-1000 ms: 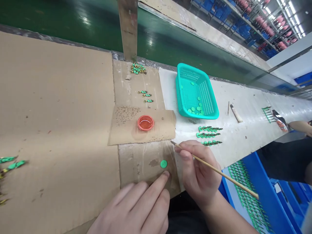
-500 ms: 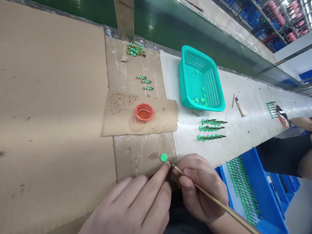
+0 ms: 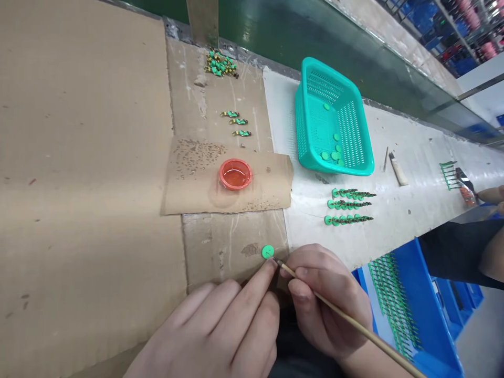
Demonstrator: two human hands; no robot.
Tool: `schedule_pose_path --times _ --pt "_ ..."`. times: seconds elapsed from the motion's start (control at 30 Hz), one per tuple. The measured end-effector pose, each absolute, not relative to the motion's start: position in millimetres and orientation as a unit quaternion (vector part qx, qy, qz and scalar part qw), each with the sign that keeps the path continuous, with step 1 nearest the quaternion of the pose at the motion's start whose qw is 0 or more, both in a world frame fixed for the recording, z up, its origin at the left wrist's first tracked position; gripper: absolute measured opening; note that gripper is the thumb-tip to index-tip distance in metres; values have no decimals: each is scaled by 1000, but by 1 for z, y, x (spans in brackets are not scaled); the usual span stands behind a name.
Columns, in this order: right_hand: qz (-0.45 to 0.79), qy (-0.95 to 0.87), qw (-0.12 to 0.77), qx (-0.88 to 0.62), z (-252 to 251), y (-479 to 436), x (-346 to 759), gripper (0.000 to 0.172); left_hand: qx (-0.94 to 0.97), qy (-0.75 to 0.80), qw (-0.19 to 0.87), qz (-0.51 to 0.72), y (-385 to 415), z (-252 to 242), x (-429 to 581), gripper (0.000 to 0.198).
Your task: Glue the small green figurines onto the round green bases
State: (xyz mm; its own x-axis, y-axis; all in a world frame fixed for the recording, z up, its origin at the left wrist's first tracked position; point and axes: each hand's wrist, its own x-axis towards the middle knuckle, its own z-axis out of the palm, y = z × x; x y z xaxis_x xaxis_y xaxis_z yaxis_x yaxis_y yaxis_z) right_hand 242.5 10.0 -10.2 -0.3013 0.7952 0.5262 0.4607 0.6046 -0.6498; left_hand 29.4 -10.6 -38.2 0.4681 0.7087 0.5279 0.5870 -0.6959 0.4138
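Cardboard (image 3: 94, 157), green disc (image 3: 268, 252) just beyond the grip of the right hand (image 3: 326, 299)

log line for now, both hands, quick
left hand: fingertip beside green disc | right hand: holds bamboo stick, tip at disc | under disc: cardboard

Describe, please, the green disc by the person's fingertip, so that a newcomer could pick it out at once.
On the white workbench, find the red dish sitting on brown cardboard. Just nearer the person lies a lone green disc, between the left index fingertip and the thin wooden stick held in the right hand. The other loose discs lie in the teal basket.
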Motion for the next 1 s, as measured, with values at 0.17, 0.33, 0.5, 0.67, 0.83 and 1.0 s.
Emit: schedule_pose_path --times 0.17,0.33,0.5,0.67,0.83,1.0 --pt "195 -785 422 -409 -9 10 244 28 845 387 83 360 -12 -41 29 20" --pt "205 -786 418 -406 -8 11 244 31 846 384 77 361 -12 -42 29 19" --pt "202 -778 429 -411 -10 10 243 29 846 385 74 362 -12 -41 28 19" --pt "206 -776 433 -409 -11 11 243 29 849 381 82 357 -12 -40 28 21" --pt "212 -773 437 -408 -10 9 243 27 853 377 85 351 -13 -42 29 19" --pt "225 -714 491 -445 -10 7 242 20 850 384 88 350 -14 -41 28 18"
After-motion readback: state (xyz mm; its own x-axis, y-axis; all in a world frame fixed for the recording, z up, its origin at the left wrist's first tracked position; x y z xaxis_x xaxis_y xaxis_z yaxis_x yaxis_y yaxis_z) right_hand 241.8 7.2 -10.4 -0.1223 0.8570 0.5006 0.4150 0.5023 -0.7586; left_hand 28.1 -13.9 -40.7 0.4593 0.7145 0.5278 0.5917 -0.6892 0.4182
